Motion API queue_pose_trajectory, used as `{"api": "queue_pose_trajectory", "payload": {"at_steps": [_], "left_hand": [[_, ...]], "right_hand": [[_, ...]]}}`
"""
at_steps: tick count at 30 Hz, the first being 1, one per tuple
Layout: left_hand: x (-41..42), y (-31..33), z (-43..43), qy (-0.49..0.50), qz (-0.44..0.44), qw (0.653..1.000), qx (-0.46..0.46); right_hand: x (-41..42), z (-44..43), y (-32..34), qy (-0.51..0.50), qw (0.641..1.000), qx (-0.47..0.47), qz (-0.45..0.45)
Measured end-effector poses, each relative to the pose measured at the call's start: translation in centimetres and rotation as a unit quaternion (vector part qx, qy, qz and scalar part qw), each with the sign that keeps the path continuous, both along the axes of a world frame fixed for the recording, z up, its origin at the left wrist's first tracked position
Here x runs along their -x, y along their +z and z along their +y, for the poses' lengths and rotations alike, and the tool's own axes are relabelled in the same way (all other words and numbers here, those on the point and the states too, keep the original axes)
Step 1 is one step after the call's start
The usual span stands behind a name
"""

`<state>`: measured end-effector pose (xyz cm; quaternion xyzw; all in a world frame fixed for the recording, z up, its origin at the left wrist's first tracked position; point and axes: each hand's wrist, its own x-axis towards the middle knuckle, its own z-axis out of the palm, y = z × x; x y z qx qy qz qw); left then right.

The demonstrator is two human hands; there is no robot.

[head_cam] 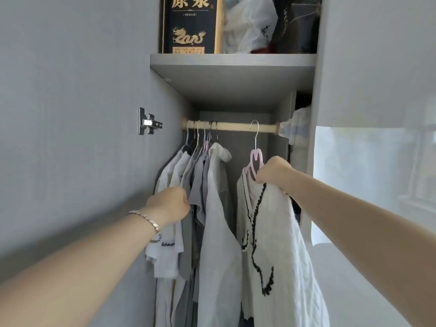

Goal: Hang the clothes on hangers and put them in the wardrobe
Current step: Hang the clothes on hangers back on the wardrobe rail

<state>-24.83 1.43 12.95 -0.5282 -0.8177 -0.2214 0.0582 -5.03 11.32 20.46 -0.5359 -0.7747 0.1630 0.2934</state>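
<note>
Hanging stage, judged near completion: white knit cardigan (271,232) carried on pink hanger (256,159), whose hook is seen over the rail (236,126) at the right of the wardrobe (169,109). Right hand (274,169): fingers (260,177) curled round hanger shoulder and knit. Left hand (168,204): fingers (185,199) curled into the hung garments (212,208) at the left. Next move judged: hanger to be released, hook seating checked.

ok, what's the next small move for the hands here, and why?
Probably let the right hand release the pink plastic hanger: its metal hook appears already over the pale wooden rod, carrying the white knit top with black trim. The left hand grips the grey hung garments, holding the gap open.
</note>
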Motion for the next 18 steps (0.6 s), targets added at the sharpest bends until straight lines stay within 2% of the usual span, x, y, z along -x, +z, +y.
{"api": "queue_pose_trajectory", "payload": {"at_steps": [5, 9, 14, 18], "left_hand": [[5.0, 3.8, 5.4, 0.042, 0.018, 0.998, -0.037], [8.1, 6.1, 9.3, 0.045, -0.008, 0.996, -0.073], [9.6, 6.9, 12.1, 0.054, 0.004, 0.993, -0.102], [9.6, 6.2, 13.0, 0.062, 0.012, 0.990, -0.130]], "right_hand": [[4.3, 7.2, 3.3, -0.044, 0.998, 0.002, 0.040], [7.6, 11.9, 6.4, -0.050, 0.998, -0.015, 0.018], [11.9, 15.7, 7.2, 0.002, 0.998, 0.010, 0.055], [15.1, 17.4, 4.4, 0.072, 0.995, 0.042, 0.059]]}}
